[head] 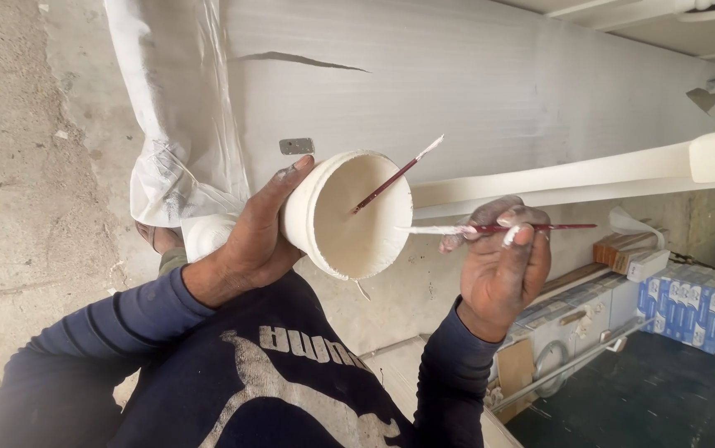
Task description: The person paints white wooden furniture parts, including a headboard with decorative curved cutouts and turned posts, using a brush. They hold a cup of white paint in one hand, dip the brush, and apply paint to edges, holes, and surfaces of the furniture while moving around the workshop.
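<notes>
Brush [503, 227] lies level in right hand [503, 270], tip toward cup [349, 214].

A white-painted panel [490, 75] spans the upper frame from eleven to two o'clock, with a dark crack [295, 58] and a small metal plate [295, 146] on it. A crumpled plastic sheet [179, 108] hangs at ten o'clock beside a bare concrete surface [17, 149] at nine o'clock. A white moulding strip [623, 170] runs at three o'clock, with blue and white cartons [702, 311] stacked at four o'clock near a pale cabinet [573, 319].
</notes>
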